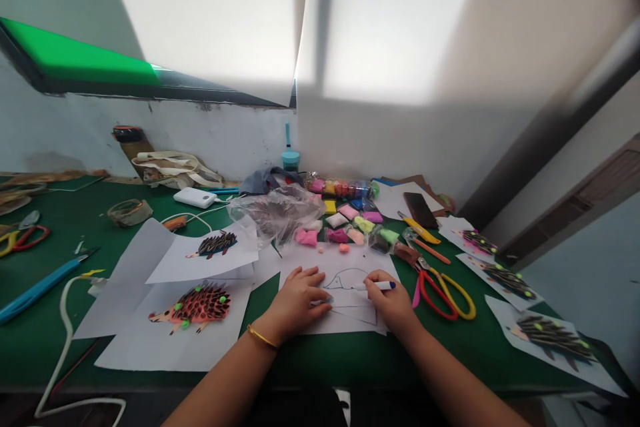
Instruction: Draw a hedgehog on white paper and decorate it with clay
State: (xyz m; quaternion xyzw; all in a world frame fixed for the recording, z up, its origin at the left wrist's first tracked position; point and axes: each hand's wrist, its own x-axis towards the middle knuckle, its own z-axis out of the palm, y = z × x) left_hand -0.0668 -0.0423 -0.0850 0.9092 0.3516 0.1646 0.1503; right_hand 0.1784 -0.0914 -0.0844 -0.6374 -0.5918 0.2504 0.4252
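My right hand point(393, 303) grips a white marker point(375, 285) with a dark blue end, its tip at the drawn lines on a sheet of white paper point(310, 255). The paper bears an outline drawing of a hedgehog-like shape point(345, 278) with a pointed snout at the left. My left hand point(297, 303) lies flat on the paper's left part, fingers spread beside the snout. Near its fingertips is a small bluish patch that I cannot make out. Another paper edge shows below the drawing. Small orange clay lumps point(344, 248) sit at the paper's top.
Finished clay hedgehogs on paper lie left point(200, 307) and right point(550, 337). Beyond the paper are clay packets point(337, 220) and a plastic bag point(280, 210). Red-and-yellow scissors point(443, 297), a yellow cutter point(420, 228) and a phone point(420, 209) lie right; a blue tool point(45, 287) lies far left.
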